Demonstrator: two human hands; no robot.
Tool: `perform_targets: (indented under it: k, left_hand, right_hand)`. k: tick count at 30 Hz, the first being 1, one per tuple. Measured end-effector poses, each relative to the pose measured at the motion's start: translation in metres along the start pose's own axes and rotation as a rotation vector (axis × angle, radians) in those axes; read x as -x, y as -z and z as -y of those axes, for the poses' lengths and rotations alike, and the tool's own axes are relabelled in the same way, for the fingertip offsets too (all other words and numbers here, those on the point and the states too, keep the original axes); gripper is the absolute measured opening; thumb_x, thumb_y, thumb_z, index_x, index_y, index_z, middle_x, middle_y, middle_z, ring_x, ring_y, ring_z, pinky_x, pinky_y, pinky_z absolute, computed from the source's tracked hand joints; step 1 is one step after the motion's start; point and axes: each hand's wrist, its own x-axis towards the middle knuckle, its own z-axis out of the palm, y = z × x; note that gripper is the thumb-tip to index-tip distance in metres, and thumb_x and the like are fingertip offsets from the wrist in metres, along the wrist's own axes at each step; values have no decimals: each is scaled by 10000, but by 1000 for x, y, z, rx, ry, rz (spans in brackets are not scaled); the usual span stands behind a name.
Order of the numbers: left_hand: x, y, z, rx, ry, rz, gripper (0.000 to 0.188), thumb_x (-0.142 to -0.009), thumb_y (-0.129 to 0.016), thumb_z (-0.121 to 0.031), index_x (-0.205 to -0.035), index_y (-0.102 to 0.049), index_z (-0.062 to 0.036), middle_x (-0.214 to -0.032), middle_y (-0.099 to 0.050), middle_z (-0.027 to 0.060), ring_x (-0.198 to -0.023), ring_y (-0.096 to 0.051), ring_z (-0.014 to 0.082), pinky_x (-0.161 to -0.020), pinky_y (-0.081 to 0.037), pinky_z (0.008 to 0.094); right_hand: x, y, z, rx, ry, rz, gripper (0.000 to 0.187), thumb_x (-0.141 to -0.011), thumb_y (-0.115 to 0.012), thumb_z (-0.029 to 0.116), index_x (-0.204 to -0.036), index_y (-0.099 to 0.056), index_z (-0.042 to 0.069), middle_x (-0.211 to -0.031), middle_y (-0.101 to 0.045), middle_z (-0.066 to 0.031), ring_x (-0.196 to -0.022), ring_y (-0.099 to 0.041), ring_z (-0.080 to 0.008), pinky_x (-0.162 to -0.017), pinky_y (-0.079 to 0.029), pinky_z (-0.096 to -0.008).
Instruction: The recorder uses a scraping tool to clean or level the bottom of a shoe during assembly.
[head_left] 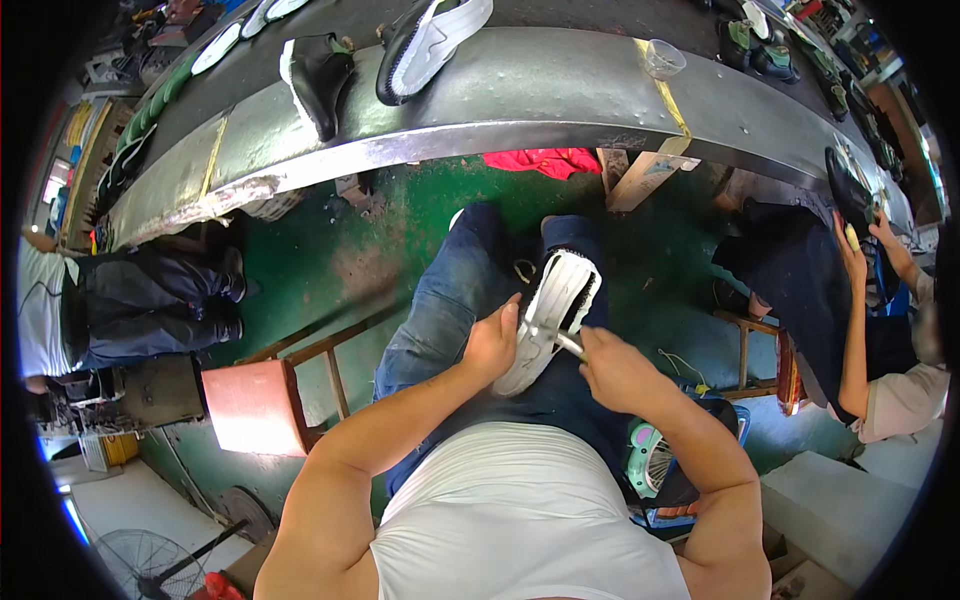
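A white shoe sole (566,285) with a dark opening along one side rests over my thighs, its far end tilted slightly right. My left hand (492,342) is closed on its left edge, with the thumb pointing up along it. In my closed right hand (618,370) is a small tool (568,345) with a pale shaft and a shiny metal head. The metal head lies over the middle of the sole, at its surface. The tool's exact kind cannot be made out.
Ahead runs a metal-edged conveyor bench (560,90) carrying a black shoe (318,85), a white-soled shoe (430,55) and a clear cup (663,58). A red stool (255,408) stands left, a green fan (648,460) right. People work on both sides; the right one holds a shoe (848,188).
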Motion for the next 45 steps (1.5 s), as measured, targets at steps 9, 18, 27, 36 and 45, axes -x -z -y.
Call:
perform_targets:
  k: [9,18,27,36,45]
  left_hand:
    - [2,8,-22,-391,-448,29,558,-1043,-439,-276,-1568,-268,-194,-1465,-439,286,-1007,-653,478,-872,-557,483]
    - [-1,29,-46,-528,-336,272,610,-1032,-461,-249,-1585,-208,-202,-1436,-392,394,-979,-651,507,-887,-558,491]
    - [19,10,14,-322,-660,-102,624,-1013,-515,-282,-1555,-281,-78,-1444,-464,308,-1125,-643,417,-983,-508,402]
    - [36,15,13,58,-227,136,885,-849,-748,-240,-1553,-257,-24,-1358,-572,256,-1236,-589,332,-1049,-442,349]
    - [45,89,-83,-523,-440,138,859,-771,-769,-172,-1478,-292,-70,-1070,-698,235,-961,-686,426,-865,-543,434]
  right_hand:
    - [-2,2,-37,-278,-85,-47,214,-931,-611,205,-983,-574,1,-888,-654,-260,-843,-651,-412,-760,-531,-461]
    - [-36,16,-20,-256,-77,-347,331,-996,-557,302,-1006,-593,-27,-838,-659,-263,-843,-643,-455,-773,-507,-494]
    - [-22,7,-14,-308,-150,-141,372,-1011,-517,331,-986,-562,-38,-861,-651,-292,-870,-636,-473,-774,-491,-525]
    - [0,-27,7,-355,41,-356,355,-1019,-503,327,-991,-579,-18,-898,-659,-271,-887,-630,-472,-780,-494,-519]
    - [30,-74,-42,-992,-184,-453,366,-1062,-460,306,-1059,-577,-40,-808,-651,-91,-696,-640,-156,-633,-507,-308]
